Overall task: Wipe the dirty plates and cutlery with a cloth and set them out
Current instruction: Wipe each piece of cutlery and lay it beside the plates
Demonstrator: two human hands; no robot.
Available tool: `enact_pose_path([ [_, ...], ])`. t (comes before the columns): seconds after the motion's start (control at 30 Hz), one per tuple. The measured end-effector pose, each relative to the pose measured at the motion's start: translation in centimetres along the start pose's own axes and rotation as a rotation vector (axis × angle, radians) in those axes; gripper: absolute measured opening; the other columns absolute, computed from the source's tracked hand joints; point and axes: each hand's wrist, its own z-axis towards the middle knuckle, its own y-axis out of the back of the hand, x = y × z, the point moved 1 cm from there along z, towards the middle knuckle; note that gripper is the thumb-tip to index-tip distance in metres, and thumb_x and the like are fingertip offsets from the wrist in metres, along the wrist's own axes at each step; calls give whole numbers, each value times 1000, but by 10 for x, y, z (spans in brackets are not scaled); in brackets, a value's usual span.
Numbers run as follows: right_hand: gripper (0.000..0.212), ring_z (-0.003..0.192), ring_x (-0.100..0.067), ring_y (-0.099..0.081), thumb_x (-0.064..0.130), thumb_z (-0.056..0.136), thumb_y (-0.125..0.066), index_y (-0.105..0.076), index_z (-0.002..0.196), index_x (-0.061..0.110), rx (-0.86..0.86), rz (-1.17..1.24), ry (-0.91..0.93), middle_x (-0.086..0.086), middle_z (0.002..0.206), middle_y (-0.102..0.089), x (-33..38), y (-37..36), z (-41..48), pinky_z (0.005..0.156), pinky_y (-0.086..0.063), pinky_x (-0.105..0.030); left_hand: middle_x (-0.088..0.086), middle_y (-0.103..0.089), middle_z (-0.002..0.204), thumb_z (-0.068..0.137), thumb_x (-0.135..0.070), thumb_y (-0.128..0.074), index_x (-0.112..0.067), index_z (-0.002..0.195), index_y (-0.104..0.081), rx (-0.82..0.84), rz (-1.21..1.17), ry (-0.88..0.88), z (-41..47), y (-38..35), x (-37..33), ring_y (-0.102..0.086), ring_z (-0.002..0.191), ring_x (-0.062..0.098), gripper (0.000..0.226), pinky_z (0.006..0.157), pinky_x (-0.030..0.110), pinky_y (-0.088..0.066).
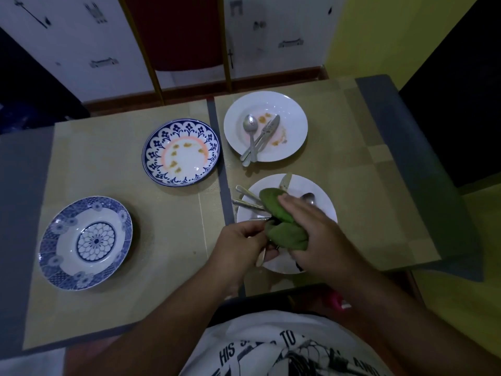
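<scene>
My right hand [311, 234] grips a green cloth [282, 221] bunched over the near white plate [322, 191]. My left hand [241, 240] pinches a piece of cutlery [260, 257] whose upper part is wrapped in the cloth. More cutlery handles [248, 198] stick out left over that plate's rim, with a spoon [307, 198] and a knife tip [285, 181] beyond the cloth. A far white plate [292, 115] carries orange smears plus a spoon, fork and knife [257, 138]. A blue-rimmed plate [157, 147] with orange stains sits centre. A blue patterned plate [54, 248] at left looks unsoiled.
Tan placemats [108, 164] cover a grey table [19, 213]. A chair with a red back [176, 33] stands at the far edge. The table's right edge [406, 137] drops off to a yellow floor. A pink object [336, 299] shows below the near edge.
</scene>
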Motion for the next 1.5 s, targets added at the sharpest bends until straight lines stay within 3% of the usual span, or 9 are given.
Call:
enact_pose_path([
  [0.13, 72, 143, -18, -31, -1, 74, -69, -47, 142, 12, 130, -163, 161, -4, 151, -41, 2, -10, 10, 116, -29, -40, 17, -78, 95, 94, -3, -67, -9, 92, -82, 52, -33, 13, -5, 11, -6, -75, 83, 23, 16, 71, 30, -62],
  [0.23, 75, 141, -22, -35, -9, 68, -68, -52, 138, 10, 112, -227, 151, -5, 147, -46, 1, -4, 26, 115, -30, -46, 13, -75, 80, 95, 4, -63, -11, 83, -82, 32, -69, 47, -10, 21, -3, -72, 72, 19, 27, 66, 28, -61],
  [0.5, 61, 138, -21, -40, 1, 72, -63, -58, 132, 8, 147, -250, 266, -6, 142, -52, 10, -11, 16, 113, -35, -38, 20, -74, 90, 96, 7, -57, 7, 113, -69, 67, -69, 70, -12, 35, 1, -73, 75, 18, 20, 63, 25, -58],
  [0.63, 72, 134, -23, -44, -11, 64, -68, -58, 133, 8, 46, -255, 81, -6, 141, -53, 1, 2, 43, 112, -35, -39, 14, -74, 82, 96, 5, -58, 5, 117, -68, 90, -111, 115, -13, 45, 6, -68, 67, 13, 23, 60, 19, -54],
  [0.8, 73, 131, -22, -46, -11, 65, -66, -56, 135, 9, -40, -289, 107, -6, 140, -53, 1, 7, 45, 109, -38, -32, 5, -77, 95, 97, 6, -55, -4, 116, -71, 120, -272, 276, -12, 51, 8, -71, 76, 8, 27, 58, 18, -54],
  [1.0, 71, 131, -23, -47, -13, 65, -69, -56, 133, 5, -103, -294, 181, -8, 139, -54, 10, 6, 30, 110, -39, -36, 6, -76, 84, 91, 11, -61, -2, 116, -70, 71, -199, 304, -9, 50, 0, -68, 61, 11, 29, 53, 21, -53],
  [1.2, 53, 134, -25, -45, 7, 79, -52, -58, 131, 3, 171, -344, 405, -11, 139, -54, 21, -13, 14, 112, -36, -40, 21, -74, 105, 91, 16, -57, 5, 117, -68, 72, -207, 251, -8, 41, -6, -73, 84, 22, 30, 67, 26, -61],
  [1.37, 77, 134, -25, -44, -13, 58, -67, -58, 132, 7, 88, -313, 160, -8, 139, -54, 11, -7, 36, 110, -36, -43, 12, -73, 85, 91, 13, -60, 0, 106, -74, 89, -246, 228, -12, 45, 4, -73, 75, 17, 24, 65, 26, -59],
  [1.5, 45, 135, -26, -44, 11, 84, -55, -61, 128, 5, 117, -332, 340, -10, 137, -56, 19, -25, 16, 113, -33, -38, 13, -74, 88, 92, 13, -58, -3, 109, -73, 98, -238, 219, -11, 50, 3, -73, 77, 16, 28, 54, 22, -54],
])
